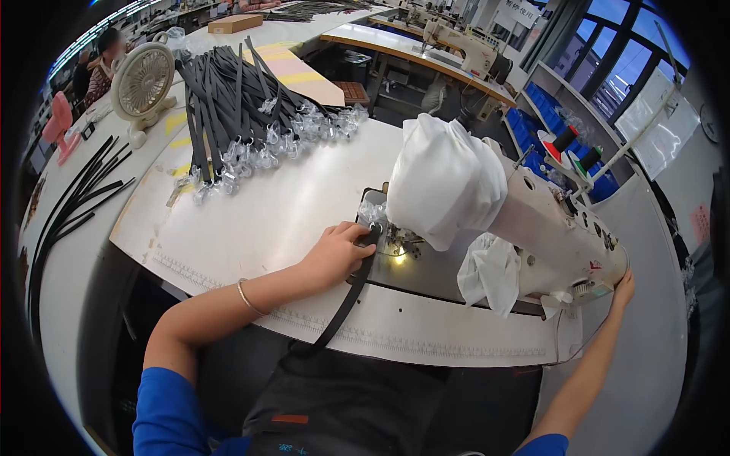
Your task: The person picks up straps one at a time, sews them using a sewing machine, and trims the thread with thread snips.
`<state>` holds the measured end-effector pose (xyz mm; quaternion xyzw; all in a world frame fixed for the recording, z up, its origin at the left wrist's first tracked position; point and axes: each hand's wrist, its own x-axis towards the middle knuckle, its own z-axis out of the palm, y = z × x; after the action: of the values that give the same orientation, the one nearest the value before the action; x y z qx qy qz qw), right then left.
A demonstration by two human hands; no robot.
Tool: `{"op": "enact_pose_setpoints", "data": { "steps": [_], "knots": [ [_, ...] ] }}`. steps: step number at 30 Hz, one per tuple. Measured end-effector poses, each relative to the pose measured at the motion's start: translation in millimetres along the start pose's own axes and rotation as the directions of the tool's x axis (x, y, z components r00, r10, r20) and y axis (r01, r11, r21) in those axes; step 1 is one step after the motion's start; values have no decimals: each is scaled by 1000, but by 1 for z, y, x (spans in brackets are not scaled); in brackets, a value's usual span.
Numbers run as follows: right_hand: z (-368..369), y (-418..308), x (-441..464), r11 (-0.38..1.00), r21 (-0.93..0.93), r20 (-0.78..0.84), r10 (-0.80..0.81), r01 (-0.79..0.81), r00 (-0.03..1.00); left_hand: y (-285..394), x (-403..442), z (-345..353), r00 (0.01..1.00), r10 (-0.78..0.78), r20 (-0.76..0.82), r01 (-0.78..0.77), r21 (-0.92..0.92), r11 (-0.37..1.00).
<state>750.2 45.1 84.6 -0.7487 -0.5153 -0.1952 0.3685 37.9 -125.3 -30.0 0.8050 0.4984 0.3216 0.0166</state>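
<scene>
L hand [334, 254] is palm down just left of the needle area, wrist pretty straight, elbow bent out wide w/ the forearm angled up & in. Thin bangle [245, 298] on that forearm. Grip there is clamped on the black strap [346, 308], thumb on the near side & fingers up by its end. That end sits on the machine bed w/ a bit of clear plastic [372, 213] on it, right by the lit needle area. The rest of the strap runs down over the tabletop [251, 228] edge toward the dark apron [342, 403].

R arm comes up from the bottom right, reaching fwd, almost straight. R hand [624, 291] is at the far R end of the sewing machine [555, 228], up against its side. Can't tell if that grip is apart or together bc the fingers are mostly hidden.

White cloth [445, 178] covers the machine's L end. Big pile of black straps [228, 99] w/ plastic-wrapped ends is farther back on the L, near the fan [144, 80].
</scene>
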Motion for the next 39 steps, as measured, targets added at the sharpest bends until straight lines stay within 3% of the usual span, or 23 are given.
{"op": "enact_pose_setpoints", "data": {
  "steps": [5,8,10,12,14,16,18,20,24,26,27,29,33,35,39],
  "knots": [
    [-10,-19,50,981,-191,221,19,24,975,15,15,20,997,-50,61,53,-54,997],
    [-3,-16,66,933,-335,355,-1,128,935,12,12,21,1000,-3,20,5,-64,998],
    [-15,-34,56,980,-199,379,63,15,923,8,14,17,999,-1,37,5,-106,994],
    [-13,-28,57,984,-176,372,73,-7,925,10,14,18,999,1,47,6,-152,988],
    [-13,-24,52,989,-147,359,82,-31,930,12,14,19,999,21,27,-19,-63,998],
    [-16,-20,36,981,137,348,83,-138,934,12,13,20,1000,29,11,-28,-68,997],
    [-28,-42,-11,891,150,351,356,-428,866,12,13,21,999,36,-11,-36,-76,996],
    [16,-2,-61,624,716,141,311,-314,940,11,13,22,999,32,-9,-32,-70,997],
    [25,8,-86,726,609,160,283,-320,946,10,14,21,999,42,2,-42,-40,998],
    [4,-13,-60,731,665,-13,212,-150,977,11,13,20,999,47,6,-46,-47,998],
    [-3,-16,-47,733,663,-11,214,-153,977,11,12,20,999,46,9,-46,-49,998],
    [-17,-20,-20,927,204,238,264,-314,935,12,13,20,999,26,25,-25,-54,998],
    [-6,-24,-35,840,367,282,308,-399,908,13,13,19,999,25,32,-23,-48,999],
    [19,-12,-57,829,539,-61,217,-151,974,13,15,19,999,14,45,-11,-63,998],
    [10,-15,-59,758,602,84,252,-251,964,11,15,21,998,69,-3,-69,10,998]
  ]
}}
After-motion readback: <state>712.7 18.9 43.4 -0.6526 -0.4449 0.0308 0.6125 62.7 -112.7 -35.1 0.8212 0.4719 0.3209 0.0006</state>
